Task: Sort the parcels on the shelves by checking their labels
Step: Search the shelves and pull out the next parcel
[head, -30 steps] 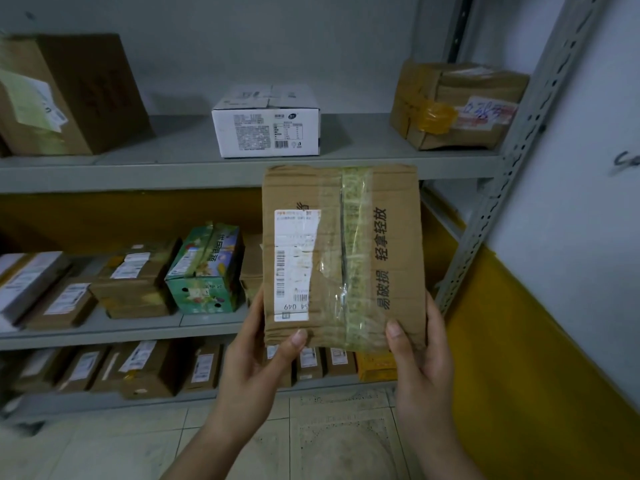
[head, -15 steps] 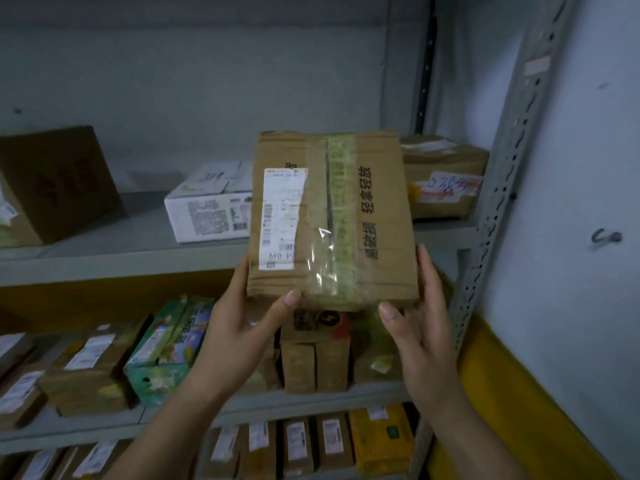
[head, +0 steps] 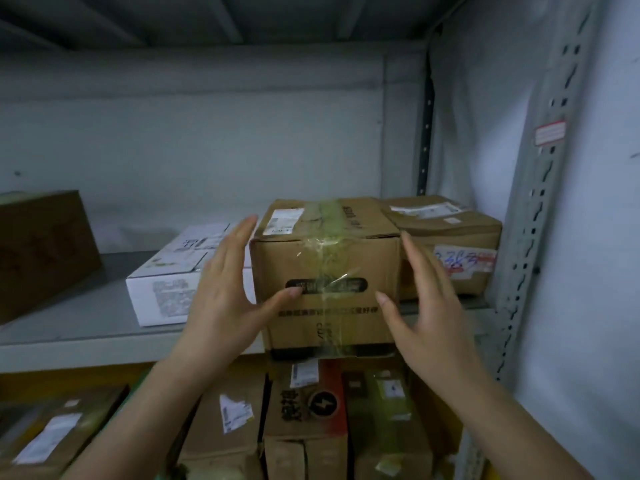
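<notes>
Cardboard parcel (head: 325, 271) hides both spread hands' (head: 225, 292) (head: 426, 306) contact; front print blurred.

**Grey shelving in a dim corner**

We face a grey metal shelf (head: 86, 327) set against a pale, flat wall (head: 207, 150). Overhead we see the ribbed underside of the next shelf (head: 242, 19). At our right stands a slotted steel upright (head: 540, 216) bearing a small red sticker (head: 550, 132). The light is low and cool.
</notes>
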Available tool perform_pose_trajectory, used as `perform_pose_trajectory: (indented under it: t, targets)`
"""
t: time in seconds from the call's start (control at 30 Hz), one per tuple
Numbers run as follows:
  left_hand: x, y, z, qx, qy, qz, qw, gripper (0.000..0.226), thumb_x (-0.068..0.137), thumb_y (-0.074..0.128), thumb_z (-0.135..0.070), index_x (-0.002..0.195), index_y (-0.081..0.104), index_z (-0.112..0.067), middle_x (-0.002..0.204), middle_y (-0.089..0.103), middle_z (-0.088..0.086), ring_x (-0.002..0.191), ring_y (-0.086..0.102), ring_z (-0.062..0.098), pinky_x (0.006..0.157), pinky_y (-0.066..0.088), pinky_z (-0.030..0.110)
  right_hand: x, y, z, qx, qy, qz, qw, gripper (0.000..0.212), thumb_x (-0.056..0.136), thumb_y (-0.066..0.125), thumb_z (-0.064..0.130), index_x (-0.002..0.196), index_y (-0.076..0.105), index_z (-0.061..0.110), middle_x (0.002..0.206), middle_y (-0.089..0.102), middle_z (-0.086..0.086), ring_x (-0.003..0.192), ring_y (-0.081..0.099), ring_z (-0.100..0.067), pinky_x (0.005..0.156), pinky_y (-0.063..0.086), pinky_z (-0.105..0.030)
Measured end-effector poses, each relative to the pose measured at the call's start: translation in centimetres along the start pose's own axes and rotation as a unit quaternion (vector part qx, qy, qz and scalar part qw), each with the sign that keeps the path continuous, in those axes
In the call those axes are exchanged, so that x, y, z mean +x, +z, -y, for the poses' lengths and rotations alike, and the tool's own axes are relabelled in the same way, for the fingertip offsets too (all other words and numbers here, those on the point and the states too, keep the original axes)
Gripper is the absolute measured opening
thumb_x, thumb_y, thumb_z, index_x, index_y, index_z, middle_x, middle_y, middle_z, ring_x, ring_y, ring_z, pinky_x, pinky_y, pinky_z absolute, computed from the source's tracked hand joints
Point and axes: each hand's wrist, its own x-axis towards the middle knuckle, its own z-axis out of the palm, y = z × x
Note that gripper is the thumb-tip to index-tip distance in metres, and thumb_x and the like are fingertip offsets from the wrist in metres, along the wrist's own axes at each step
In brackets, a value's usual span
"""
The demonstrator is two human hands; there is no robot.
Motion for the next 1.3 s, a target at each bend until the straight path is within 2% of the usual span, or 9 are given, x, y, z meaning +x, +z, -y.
perform_pose_trajectory:
  t: [0.1, 0.23, 0.6, 0.77, 0.87, 1.0, 1.07, 1.17, 1.3]
  targets:
    - [3.8, 0.6, 0.9, 0.130, 0.082, 0.024, 0.988, 0.089, 0.081, 0.071, -0.058, 0.156, 0.029, -0.033, 0.160, 0.035, -0.010, 0.146, 0.033, 0.015, 0.120, 0.026, 0.039, 3.6, 0.6, -0.7, -0.183, -0.094, 0.000, 0.979, 0.082, 0.092, 0.065, 0.031, 0.160, 0.018, 0.026, 0.165, 0.021, -0.001, 0.151, 0.023, -0.020, 0.123, 0.022, -0.042]
    - [8.0, 1.7, 2.3, 0.204, 0.101, 0.069, 0.971, 0.080, 0.085, 0.066, -0.062, 0.151, 0.036, -0.029, 0.155, 0.043, -0.008, 0.142, 0.039, 0.019, 0.120, 0.027, 0.041, 7.8, 2.3, -1.0, -0.312, -0.152, 0.062, 0.936, 0.076, 0.091, 0.067, 0.029, 0.156, 0.029, 0.019, 0.160, 0.035, -0.004, 0.152, 0.026, -0.023, 0.126, 0.015, -0.048]
    - [11.8, 3.5, 5.6, 0.245, 0.113, 0.087, 0.959, 0.084, 0.085, 0.064, -0.063, 0.153, 0.029, -0.027, 0.157, 0.038, -0.007, 0.145, 0.035, 0.018, 0.125, 0.019, 0.045, 10.7, 6.0, -3.6, -0.346, -0.152, 0.068, 0.923, 0.081, 0.090, 0.066, 0.031, 0.158, 0.023, 0.018, 0.164, 0.027, -0.004, 0.153, 0.021, -0.020, 0.127, 0.010, -0.051]
    - [11.1, 4.3, 5.9, 0.296, 0.138, 0.052, 0.944, 0.103, 0.083, 0.071, -0.056, 0.160, 0.017, -0.014, 0.168, 0.020, 0.010, 0.157, 0.013, 0.028, 0.126, 0.013, 0.055, 11.0, 6.2, -4.4, -0.261, -0.140, 0.066, 0.953, 0.079, 0.096, 0.059, 0.034, 0.160, 0.013, 0.024, 0.169, 0.012, 0.007, 0.156, 0.002, -0.008, 0.128, 0.006, -0.046]
    - [8.1, 5.9, 4.1, 0.159, 0.188, 0.004, 0.969, 0.093, 0.083, 0.075, -0.038, 0.158, 0.026, -0.012, 0.166, 0.025, 0.009, 0.154, 0.025, 0.028, 0.123, 0.027, 0.048, 10.0, 3.9, -5.0, -0.115, -0.060, -0.013, 0.991, 0.069, 0.096, 0.061, 0.024, 0.157, 0.029, 0.026, 0.163, 0.028, 0.010, 0.151, 0.024, -0.006, 0.122, 0.025, -0.036]
    - [3.7, 9.1, -0.4, -0.078, 0.125, 0.123, 0.981, 0.075, 0.091, 0.050, -0.060, 0.156, 0.013, -0.049, 0.156, 0.011, -0.042, 0.143, 0.010, -0.022, 0.118, 0.020, 0.019, 10.1, -2.6, -7.8, -0.162, 0.081, -0.140, 0.973, 0.039, 0.094, 0.057, 0.018, 0.132, 0.057, 0.019, 0.125, 0.065, 0.000, 0.103, 0.065, -0.019, 0.079, 0.047, -0.020]
    - [2.8, 11.5, -2.0, -0.101, 0.115, 0.189, 0.970, 0.079, 0.094, 0.049, -0.060, 0.155, -0.001, -0.052, 0.151, -0.005, -0.050, 0.138, -0.001, -0.029, 0.119, 0.015, 0.013, 11.2, -5.3, -9.3, -0.283, 0.142, -0.085, 0.945, 0.034, 0.096, 0.053, 0.023, 0.130, 0.057, 0.019, 0.118, 0.069, -0.003, 0.100, 0.066, -0.028, 0.074, 0.046, -0.028]
    - [2.8, 15.0, -3.9, -0.100, 0.098, 0.219, 0.966, 0.089, 0.099, 0.053, -0.049, 0.159, -0.011, -0.037, 0.163, -0.018, -0.030, 0.151, -0.002, -0.008, 0.114, 0.009, 0.009, 13.4, -7.3, -10.2, -0.451, 0.165, 0.074, 0.874, 0.035, 0.100, 0.044, 0.034, 0.129, 0.051, 0.015, 0.111, 0.068, -0.013, 0.096, 0.065, -0.034, 0.075, 0.054, -0.040]
    - [3.1, 17.5, -5.4, -0.158, 0.029, 0.228, 0.960, 0.100, 0.097, 0.062, -0.042, 0.158, -0.018, -0.038, 0.169, -0.012, -0.015, 0.156, 0.004, 0.007, 0.123, 0.012, 0.023, 16.5, -7.6, -9.1, -0.456, 0.236, 0.210, 0.832, 0.048, 0.103, 0.036, 0.048, 0.134, 0.046, 0.012, 0.119, 0.060, -0.016, 0.094, 0.059, -0.030, 0.071, 0.043, -0.035]
